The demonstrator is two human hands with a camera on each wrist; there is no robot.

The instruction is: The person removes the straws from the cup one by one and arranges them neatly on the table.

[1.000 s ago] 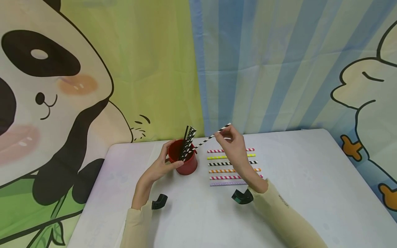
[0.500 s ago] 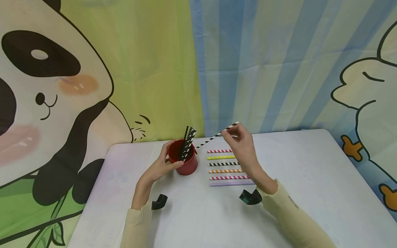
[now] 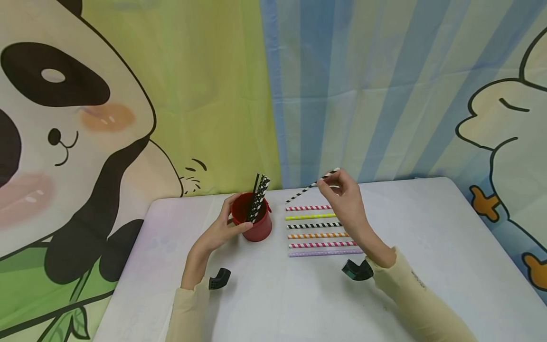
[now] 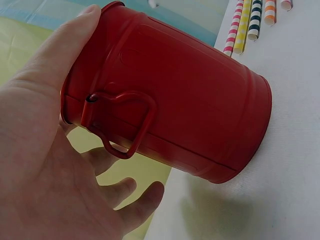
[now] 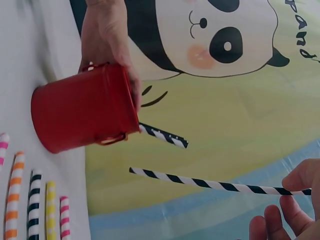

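A red metal bucket (image 3: 258,230) with side handles stands on the table, several black and black-and-white straws (image 3: 259,199) leaning in it. The left hand (image 3: 218,232) grips its rim, thumb at the front; in the left wrist view the thumb lies on the rim (image 4: 64,100) beside a handle (image 4: 150,117). Up and to the right, the right hand (image 3: 346,202) pinches one end of a black-and-white striped straw (image 3: 305,190) between thumb and finger. That straw slants down to the left, clear of the bucket in the right wrist view.
Several straws lie in parallel rows under and left of the right hand: red-striped, yellow (image 3: 307,217), black-striped (image 3: 312,226), orange (image 3: 316,236), pink (image 3: 320,245) and purple (image 3: 325,253). The white table (image 3: 273,294) meets a printed curtain (image 3: 222,95) at the back.
The right hand has moved right, drawing the striped straw out of the bucket and over beyond the farthest row. The left hand and the bucket have stayed in place.
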